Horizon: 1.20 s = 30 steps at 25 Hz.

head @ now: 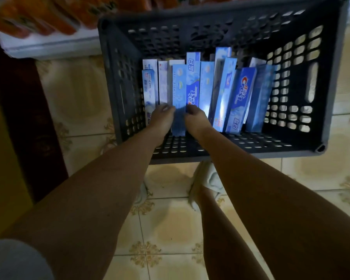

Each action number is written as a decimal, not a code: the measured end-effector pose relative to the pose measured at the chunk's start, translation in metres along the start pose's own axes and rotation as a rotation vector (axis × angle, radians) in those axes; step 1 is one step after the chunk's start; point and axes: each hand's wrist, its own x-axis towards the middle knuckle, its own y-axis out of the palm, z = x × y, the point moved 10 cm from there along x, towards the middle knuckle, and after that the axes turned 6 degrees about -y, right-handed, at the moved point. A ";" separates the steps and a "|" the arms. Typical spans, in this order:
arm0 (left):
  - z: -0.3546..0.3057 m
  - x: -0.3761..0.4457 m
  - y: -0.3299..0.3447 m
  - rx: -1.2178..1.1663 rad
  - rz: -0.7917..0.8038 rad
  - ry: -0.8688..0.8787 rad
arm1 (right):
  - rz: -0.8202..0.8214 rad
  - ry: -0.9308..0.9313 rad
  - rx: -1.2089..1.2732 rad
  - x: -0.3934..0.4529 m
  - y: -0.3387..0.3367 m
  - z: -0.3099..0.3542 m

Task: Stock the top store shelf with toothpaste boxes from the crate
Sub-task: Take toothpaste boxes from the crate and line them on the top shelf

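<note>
In the centre of the frame, a dark crate (329, 81) sits on the tiled floor (170, 229), holding a row of blue toothpaste boxes (220, 91) stood on end. Both hands are down inside it. The left hand (163, 116) and right hand (196, 118) curl their fingers against either side of one light-blue box (179, 93) left of centre; each grip appears closed on it, though finger contact is partly hidden. Judged step: picking from the crate. Next move calls for lifting the box straight up clear of its neighbours, then raising it to the shelf. Orange packs (38, 15) lie at upper left on a white ledge (49, 47).
</note>
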 end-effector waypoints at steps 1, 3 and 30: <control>-0.001 0.005 0.006 -0.015 0.009 0.012 | 0.014 -0.022 -0.002 0.005 0.006 0.000; -0.001 0.010 0.010 -0.051 -0.014 0.018 | 0.020 -0.049 0.020 0.007 0.014 -0.006; -0.039 -0.119 -0.025 -0.322 0.475 -0.089 | 0.006 -0.015 0.413 -0.111 -0.046 0.075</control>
